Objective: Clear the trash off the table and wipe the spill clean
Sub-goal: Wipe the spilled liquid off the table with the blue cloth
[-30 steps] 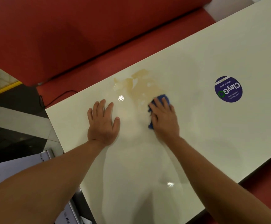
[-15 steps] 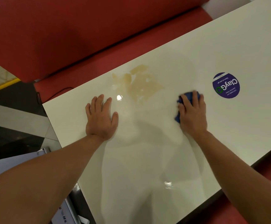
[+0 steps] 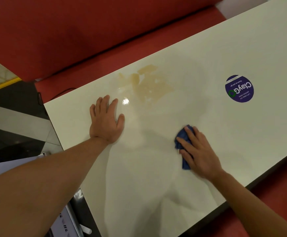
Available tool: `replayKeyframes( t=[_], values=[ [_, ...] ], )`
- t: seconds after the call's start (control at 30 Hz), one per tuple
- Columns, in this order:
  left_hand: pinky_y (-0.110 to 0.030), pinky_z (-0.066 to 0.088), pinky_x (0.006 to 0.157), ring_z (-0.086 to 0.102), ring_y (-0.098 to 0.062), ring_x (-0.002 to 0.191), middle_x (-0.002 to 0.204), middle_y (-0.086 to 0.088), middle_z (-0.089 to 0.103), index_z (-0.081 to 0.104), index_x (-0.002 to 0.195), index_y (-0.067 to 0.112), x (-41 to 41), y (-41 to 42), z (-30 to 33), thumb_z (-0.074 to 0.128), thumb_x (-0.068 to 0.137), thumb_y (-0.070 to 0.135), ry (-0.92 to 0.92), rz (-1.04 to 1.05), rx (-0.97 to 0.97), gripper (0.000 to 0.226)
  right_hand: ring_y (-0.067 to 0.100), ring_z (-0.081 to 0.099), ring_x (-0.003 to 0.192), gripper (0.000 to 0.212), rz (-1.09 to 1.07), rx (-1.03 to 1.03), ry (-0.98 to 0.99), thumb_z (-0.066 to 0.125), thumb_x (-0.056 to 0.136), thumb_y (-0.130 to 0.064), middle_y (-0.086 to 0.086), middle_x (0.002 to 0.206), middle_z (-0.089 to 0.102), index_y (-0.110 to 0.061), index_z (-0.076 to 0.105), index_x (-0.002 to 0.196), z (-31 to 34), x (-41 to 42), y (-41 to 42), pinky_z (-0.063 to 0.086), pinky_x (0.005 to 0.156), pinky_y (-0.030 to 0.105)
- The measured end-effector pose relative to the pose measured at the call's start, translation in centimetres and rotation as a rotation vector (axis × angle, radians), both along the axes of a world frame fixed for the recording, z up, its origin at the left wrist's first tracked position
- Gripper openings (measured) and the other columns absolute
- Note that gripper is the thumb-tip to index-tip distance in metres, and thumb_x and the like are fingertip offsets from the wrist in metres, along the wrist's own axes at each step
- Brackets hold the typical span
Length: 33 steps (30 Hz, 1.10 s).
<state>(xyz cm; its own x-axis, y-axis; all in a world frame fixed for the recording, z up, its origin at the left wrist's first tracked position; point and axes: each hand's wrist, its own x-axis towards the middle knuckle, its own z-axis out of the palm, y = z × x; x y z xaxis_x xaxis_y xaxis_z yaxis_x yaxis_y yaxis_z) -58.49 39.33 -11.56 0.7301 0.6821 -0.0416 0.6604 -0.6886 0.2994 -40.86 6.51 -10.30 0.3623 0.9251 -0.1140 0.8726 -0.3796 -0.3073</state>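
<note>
Stretching wide beneath both arms, the cream desk [image 3: 182, 194] is showing a hard, glossy top, judging by the lamp glare just beyond the left fingertips; a slick surface like that will probably be letting a cloth glide freely and letting liquid smear rather than soak in. No trash is showing on it.

Spreading thin and tan on the far side of both hands, the spill [image 3: 147, 82] is lying just ahead and to the right of the left hand, and well apart from the right hand, toward its far left. It is looking like a shallow film with patchy edges, so it will likely be needing flat pressure and overlapping passes rather than any lifting.

Lying flat, the left hand [image 3: 106, 120] is resting palm down on the desk with fingers straight and close together, holding nothing, seemingly bracing the body.

Pressing down nearer the desk's front edge, the right hand [image 3: 199, 154] is covering the blue cloth [image 3: 184, 161], fingers extended over it. The hand is blurred, so I cannot tell whether the thumb is tucking under a fold.

Bunching up soft and light under the palm, the cloth is peeking out beside the fingertips and along the hand's left edge; it is best held flattened under spread fingers, since a limp rag tends to be rolling up when pushed.
</note>
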Motion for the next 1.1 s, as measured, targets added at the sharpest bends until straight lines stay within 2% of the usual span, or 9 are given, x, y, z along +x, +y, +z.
replayKeyframes(
  t=[0.13, 0.27, 0.43, 0.53, 0.63, 0.77, 0.87, 0.97, 1.1],
  values=[
    [-0.057, 0.014, 0.122, 0.019, -0.036, 0.150, 0.161, -0.012, 0.029, 0.040, 0.150, 0.018, 0.0, 0.0, 0.0, 0.048, 0.094, 0.041, -0.003, 0.002, 0.007, 0.062, 0.045, 0.028, 0.144, 0.044, -0.263, 0.016, -0.104, 0.038, 0.106, -0.033, 0.021, 0.158, 0.034, -0.014, 0.054, 0.142, -0.3, 8.1, 4.3, 0.034, 0.110, 0.054],
    [-0.056, 0.013, 0.122, 0.020, -0.035, 0.150, 0.160, -0.012, 0.030, 0.041, 0.150, 0.018, 0.1, -0.1, 0.0, 0.046, 0.093, 0.043, -0.006, 0.004, 0.008, 0.062, 0.042, 0.019, 0.151, 0.046, -0.487, 0.010, -0.107, 0.032, 0.107, -0.039, 0.014, 0.165, 0.027, -0.024, 0.048, 0.148, -0.6, 8.2, 13.2, 0.025, 0.118, 0.053],
    [-0.055, 0.014, 0.122, 0.021, -0.035, 0.150, 0.161, -0.012, 0.030, 0.040, 0.151, 0.018, 0.0, -0.1, -0.1, 0.043, 0.093, 0.044, -0.014, 0.005, 0.004, 0.063, 0.041, 0.024, 0.151, 0.044, -0.139, 0.089, -0.079, 0.039, 0.105, -0.035, 0.014, 0.161, 0.036, -0.023, 0.054, 0.144, -0.7, -1.1, 16.4, 0.022, 0.119, 0.048],
    [-0.056, 0.014, 0.122, 0.021, -0.036, 0.150, 0.161, -0.013, 0.030, 0.040, 0.151, 0.018, 0.0, 0.0, 0.0, 0.043, 0.093, 0.044, -0.010, 0.000, 0.003, 0.064, 0.036, 0.018, 0.155, 0.041, 0.072, 0.057, -0.016, 0.041, 0.109, -0.038, 0.011, 0.165, 0.030, -0.024, 0.052, 0.146, -0.2, -5.8, 10.7, 0.017, 0.124, 0.044],
    [-0.056, 0.013, 0.122, 0.020, -0.035, 0.150, 0.160, -0.013, 0.031, 0.042, 0.150, 0.018, 0.0, 0.0, 0.0, 0.044, 0.093, 0.043, -0.016, 0.008, 0.002, 0.063, 0.031, 0.014, 0.157, 0.042, 0.194, 0.031, 0.023, 0.043, 0.108, -0.043, 0.006, 0.166, 0.028, -0.026, 0.055, 0.145, -0.2, -4.9, 4.3, 0.017, 0.125, 0.044],
    [-0.056, 0.014, 0.122, 0.021, -0.035, 0.150, 0.160, -0.013, 0.031, 0.041, 0.150, 0.018, 0.1, -0.2, -0.1, 0.043, 0.092, 0.044, -0.015, 0.011, 0.013, 0.064, 0.036, 0.024, 0.153, 0.045, 0.047, 0.013, -0.022, 0.040, 0.107, -0.045, 0.009, 0.164, 0.033, -0.025, 0.056, 0.144, -0.8, 3.2, 2.7, 0.029, 0.118, 0.053],
    [-0.056, 0.015, 0.122, 0.020, -0.035, 0.150, 0.161, -0.013, 0.031, 0.041, 0.151, 0.018, 0.1, -0.1, -0.1, 0.042, 0.092, 0.045, -0.012, 0.013, 0.017, 0.064, 0.037, 0.020, 0.153, 0.050, -0.267, 0.010, -0.065, 0.032, 0.106, -0.046, 0.009, 0.165, 0.031, -0.025, 0.050, 0.148, -0.8, 8.4, 6.8, 0.028, 0.117, 0.055],
    [-0.056, 0.014, 0.122, 0.020, -0.035, 0.150, 0.161, -0.013, 0.030, 0.040, 0.151, 0.018, 0.2, -0.2, 0.0, 0.042, 0.093, 0.045, -0.006, 0.012, 0.016, 0.064, 0.042, 0.020, 0.151, 0.047, -0.441, 0.016, -0.097, 0.033, 0.105, -0.041, 0.011, 0.163, 0.031, -0.025, 0.049, 0.147, -0.9, 8.4, 13.2, 0.024, 0.118, 0.053],
    [-0.056, 0.015, 0.122, 0.020, -0.034, 0.150, 0.161, -0.012, 0.030, 0.039, 0.152, 0.019, 0.1, -0.1, 0.0, 0.042, 0.093, 0.045, -0.001, 0.012, 0.012, 0.065, 0.047, 0.031, 0.146, 0.043, -0.256, 0.087, -0.121, 0.040, 0.102, -0.033, 0.018, 0.157, 0.041, -0.021, 0.057, 0.140, -0.9, 1.4, 18.0, 0.033, 0.113, 0.057]
  ],
)
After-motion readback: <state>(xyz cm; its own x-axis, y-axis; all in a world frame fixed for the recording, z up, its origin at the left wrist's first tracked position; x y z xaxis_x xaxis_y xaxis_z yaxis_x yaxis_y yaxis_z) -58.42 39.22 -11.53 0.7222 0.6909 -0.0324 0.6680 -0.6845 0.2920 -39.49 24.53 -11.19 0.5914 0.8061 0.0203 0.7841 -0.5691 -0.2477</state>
